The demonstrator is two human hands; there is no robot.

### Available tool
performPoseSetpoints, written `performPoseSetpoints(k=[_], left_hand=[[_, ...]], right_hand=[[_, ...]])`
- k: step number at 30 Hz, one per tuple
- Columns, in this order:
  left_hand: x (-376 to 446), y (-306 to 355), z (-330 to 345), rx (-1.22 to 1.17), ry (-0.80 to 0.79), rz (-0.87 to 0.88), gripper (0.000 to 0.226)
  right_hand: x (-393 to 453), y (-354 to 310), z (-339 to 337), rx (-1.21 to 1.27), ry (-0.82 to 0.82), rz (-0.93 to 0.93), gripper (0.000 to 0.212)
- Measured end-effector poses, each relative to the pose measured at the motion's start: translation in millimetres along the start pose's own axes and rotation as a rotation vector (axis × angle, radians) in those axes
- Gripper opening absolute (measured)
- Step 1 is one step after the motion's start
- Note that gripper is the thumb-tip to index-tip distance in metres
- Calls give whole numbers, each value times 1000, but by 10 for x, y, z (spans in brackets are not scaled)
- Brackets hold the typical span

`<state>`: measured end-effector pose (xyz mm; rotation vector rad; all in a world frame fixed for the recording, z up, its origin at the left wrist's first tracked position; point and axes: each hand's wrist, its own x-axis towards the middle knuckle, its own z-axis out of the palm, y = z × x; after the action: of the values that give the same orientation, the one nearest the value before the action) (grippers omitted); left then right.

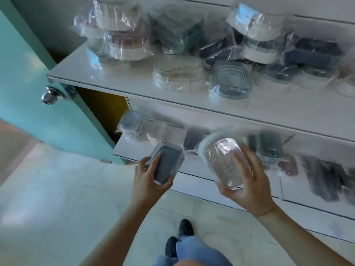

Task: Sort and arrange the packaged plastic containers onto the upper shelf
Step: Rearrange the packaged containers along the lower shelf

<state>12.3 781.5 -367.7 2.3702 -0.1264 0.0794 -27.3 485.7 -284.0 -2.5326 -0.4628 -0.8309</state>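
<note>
Clear plastic wrapping covers every container here. Both hands are in front of the lower shelf (192, 169), each holding a packaged container. The left hand (151, 179) grips a small dark container (167, 164) from its left side, fingers curled over its top. The right hand (247, 187) holds a larger clear container (222, 160) with a pale rim, fingers spread over its side and thumb under its near end. Above, the upper shelf (115, 77) carries a loose heap of wrapped containers, with a clear oval one (178, 73) and a blue-grey one (230, 81) lying side by side nearest its front. A teal door (28, 93) stands at left.
</note>
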Motion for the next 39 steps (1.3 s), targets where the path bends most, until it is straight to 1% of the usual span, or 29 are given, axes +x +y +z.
performPoseSetpoints(k=[2,3,5,8,10,12,16,21,26,29,31,33,35,39], left_hand=[[179,4,241,33,-40,-34,92],[281,13,371,61,-55,-45,92],[507,10,665,125,-87,-65,90],[871,-12,1116,189,-130,-88,91],[1096,-36,1409,201,-167,-97,93],[1294,-39,1673,202,-193,-92,94],[1568,-22,2102,244,-180,-51,97],[1792,-42,2385,310,-153,-81,95],[1931,-28,2470,281,-276,-127,105],[1976,-20,2338,263,-357,-114,111],[1980,-50,2203,240,-375,-112,112],[1955,-126,2052,238,-362,-115,108],[1882,-260,1897,247,-327,-113,98],[1596,-720,1479,285,-202,-103,76]], right_hand=[[-192,82,200,-10,-81,22,80],[-285,131,317,-15,-123,79,80],[-416,245,558,-15,-183,256,81],[-477,486,929,-23,-182,492,83],[-482,665,1169,-34,-172,577,86],[-495,822,1372,-52,-164,619,86],[-571,1036,1605,-112,-178,635,84],[-730,1147,1677,-130,-174,653,84],[-796,1176,1692,-127,-171,670,83],[-668,1176,1725,-134,-148,682,83],[-508,1159,1797,-124,-123,673,82],[-310,1116,1916,-89,-100,655,80],[-103,1041,2086,-39,-104,634,77],[339,744,2627,19,-144,576,74]])
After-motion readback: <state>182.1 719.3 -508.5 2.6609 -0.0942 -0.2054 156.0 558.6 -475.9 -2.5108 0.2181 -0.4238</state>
